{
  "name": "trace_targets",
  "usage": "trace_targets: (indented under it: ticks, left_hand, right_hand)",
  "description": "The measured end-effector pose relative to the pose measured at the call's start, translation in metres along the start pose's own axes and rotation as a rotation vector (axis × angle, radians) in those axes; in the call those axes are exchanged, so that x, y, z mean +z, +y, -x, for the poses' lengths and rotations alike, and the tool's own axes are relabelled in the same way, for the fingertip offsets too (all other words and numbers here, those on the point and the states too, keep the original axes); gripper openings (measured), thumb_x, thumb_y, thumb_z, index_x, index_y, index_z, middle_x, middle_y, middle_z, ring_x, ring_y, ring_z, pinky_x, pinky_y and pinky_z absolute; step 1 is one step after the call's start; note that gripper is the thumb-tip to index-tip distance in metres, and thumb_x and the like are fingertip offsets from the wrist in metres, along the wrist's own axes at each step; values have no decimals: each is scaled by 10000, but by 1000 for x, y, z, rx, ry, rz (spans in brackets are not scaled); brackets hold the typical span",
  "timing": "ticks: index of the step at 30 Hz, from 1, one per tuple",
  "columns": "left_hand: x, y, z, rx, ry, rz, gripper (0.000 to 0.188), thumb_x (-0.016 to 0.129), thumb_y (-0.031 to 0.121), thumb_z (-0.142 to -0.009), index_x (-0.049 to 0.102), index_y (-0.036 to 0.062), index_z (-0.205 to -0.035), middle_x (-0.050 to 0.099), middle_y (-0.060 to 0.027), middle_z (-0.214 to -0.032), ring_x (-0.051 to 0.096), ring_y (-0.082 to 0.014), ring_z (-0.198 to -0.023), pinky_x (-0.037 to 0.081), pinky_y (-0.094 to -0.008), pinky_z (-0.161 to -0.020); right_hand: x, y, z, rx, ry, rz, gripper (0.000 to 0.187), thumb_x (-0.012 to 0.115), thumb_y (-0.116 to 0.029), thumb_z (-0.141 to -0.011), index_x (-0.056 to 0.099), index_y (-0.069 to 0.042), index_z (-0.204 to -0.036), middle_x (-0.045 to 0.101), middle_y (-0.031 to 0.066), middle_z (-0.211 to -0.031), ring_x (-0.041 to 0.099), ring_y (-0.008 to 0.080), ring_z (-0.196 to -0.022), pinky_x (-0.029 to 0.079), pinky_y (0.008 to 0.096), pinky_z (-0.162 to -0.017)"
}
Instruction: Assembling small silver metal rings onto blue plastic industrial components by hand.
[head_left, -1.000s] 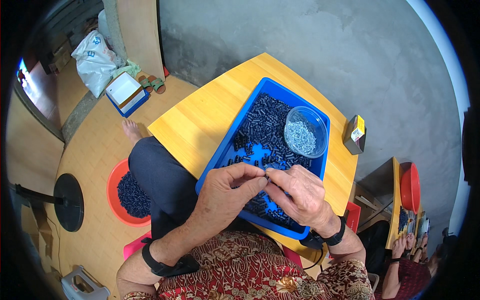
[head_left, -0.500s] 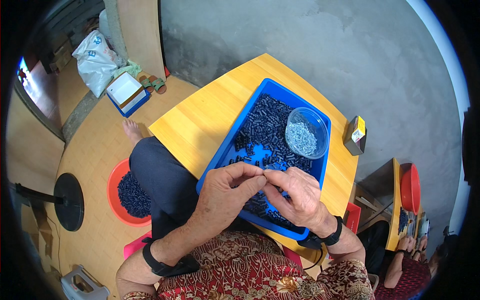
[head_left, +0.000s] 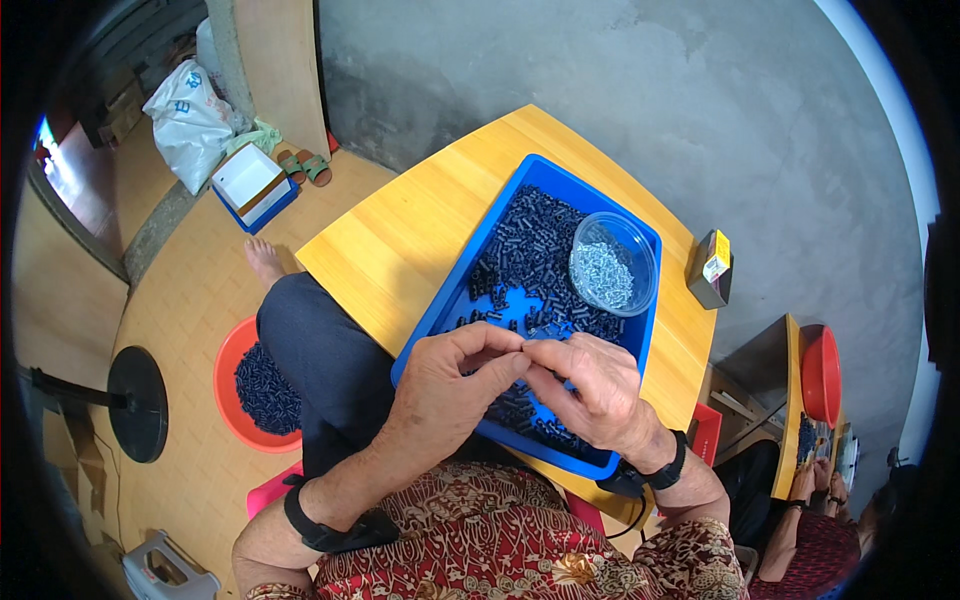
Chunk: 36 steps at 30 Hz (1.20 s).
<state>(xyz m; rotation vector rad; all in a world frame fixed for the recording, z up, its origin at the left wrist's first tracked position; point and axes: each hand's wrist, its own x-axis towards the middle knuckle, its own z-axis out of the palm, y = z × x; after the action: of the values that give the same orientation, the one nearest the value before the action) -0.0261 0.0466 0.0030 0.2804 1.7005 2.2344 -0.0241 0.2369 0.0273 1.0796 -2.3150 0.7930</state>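
Observation:
Over the near part of a blue tray (head_left: 440, 318), my left hand (head_left: 445, 385) and my right hand (head_left: 590, 390) meet with their fingertips pinched together. Whatever lies between the fingertips is too small or too hidden to make out. Many short black cylindrical pieces (head_left: 525, 240) fill much of the tray, and its blue bottom shows through in the middle. A round clear plastic tub (head_left: 645, 245) sits inside the tray on its right side, holding small silvery metal parts (head_left: 605, 278).
The tray rests on a yellow wooden table (head_left: 400, 215). A dark box with a yellow packet (head_left: 712, 268) stands by its right edge. On the floor at left is a red basin (head_left: 225, 385) of black pieces. Another person's hands (head_left: 815, 485) work at a table on the right.
My two hands stay pinched together in almost the same place, with only a very slight shift. The other person's hands at the right have moved a little.

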Motion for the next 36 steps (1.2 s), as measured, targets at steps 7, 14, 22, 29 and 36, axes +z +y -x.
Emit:
trace_targets:
  ticks: [7,14,22,29,36]
  left_hand:
    - [-2,-6,-3,-22,32,74,144,690,100,-958,685,2,-1064,702,-9,-984,605,-45,-899,485,-200,-804]
    - [0,-3,-2,24,20,107,141,692,113,-959,689,9,-1056,688,13,-964,562,-24,-845,451,-191,-754]
    - [0,-2,-2,42,46,82,132,670,76,-964,676,-23,-1051,696,-16,-918,628,-52,-853,501,-202,-766]
    - [0,-2,-2,34,28,132,132,671,80,-966,678,-24,-1046,705,-27,-942,656,-66,-897,511,-207,-787]
    - [-2,-4,-2,15,24,103,135,661,68,-970,674,-35,-1057,713,-42,-959,674,-86,-921,527,-218,-832]
  right_hand:
    - [-4,0,-1,192,-43,-102,483,762,30,-819,594,29,-1271,714,151,-934,714,236,-771,592,350,-672]
    - [-2,14,12,910,-159,-907,350,640,21,-944,581,-3,-1289,713,88,-1051,701,149,-920,595,310,-817]
    - [-9,18,9,951,-148,-1041,345,550,57,-969,565,-5,-1307,689,110,-1141,685,184,-1047,576,324,-897]
    - [-9,13,6,1008,-140,-1003,318,541,48,-976,567,1,-1290,693,128,-1146,700,217,-1037,593,348,-850]
    - [-6,7,7,964,2,-1042,234,571,25,-980,510,-16,-1202,699,134,-1109,707,219,-990,595,346,-802]
